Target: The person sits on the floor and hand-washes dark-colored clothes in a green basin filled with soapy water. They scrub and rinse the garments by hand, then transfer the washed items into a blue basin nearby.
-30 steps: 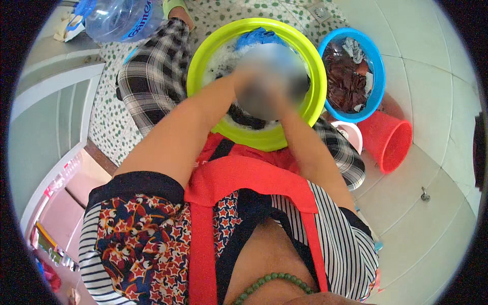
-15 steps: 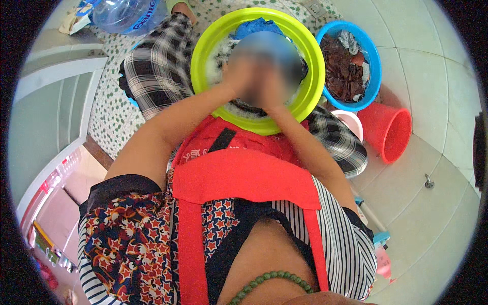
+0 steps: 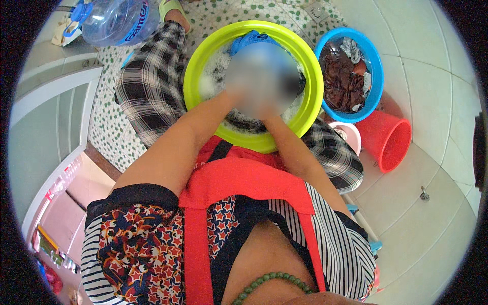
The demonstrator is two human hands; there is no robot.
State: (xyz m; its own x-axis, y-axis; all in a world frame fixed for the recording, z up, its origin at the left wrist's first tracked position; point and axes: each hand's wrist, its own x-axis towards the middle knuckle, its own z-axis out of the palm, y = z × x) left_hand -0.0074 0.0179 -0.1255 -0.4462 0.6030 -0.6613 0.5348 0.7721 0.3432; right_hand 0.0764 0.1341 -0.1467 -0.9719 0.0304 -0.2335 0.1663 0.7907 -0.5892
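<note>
A lime-green basin (image 3: pixel 192 86) stands between my knees, with white suds (image 3: pixel 213 66) around the wet laundry inside. Blue cloth (image 3: pixel 249 41) sticks up at its far side, and dark cloth (image 3: pixel 244 123) lies at the near side. Both of my forearms reach into the basin. A blurred patch covers most of my left hand (image 3: pixel 236 96) and my right hand (image 3: pixel 268 110), which are close together over the laundry. Their fingers, and whatever they hold, cannot be made out.
Right of the basin is a blue tub (image 3: pixel 376 66) with brown laundry (image 3: pixel 341 76) in water. A red bucket (image 3: pixel 395 145) lies tilted near it, beside a pale pink container (image 3: pixel 354 138). A big clear water jug (image 3: pixel 119 23) sits far left. Tiled wall (image 3: pixel 437 101) bounds the right.
The basin and surroundings appear slightly lower in the picture, as the view has shifted. My hands stay in the basin, with the left forearm now lying lower and nearer the apron.
</note>
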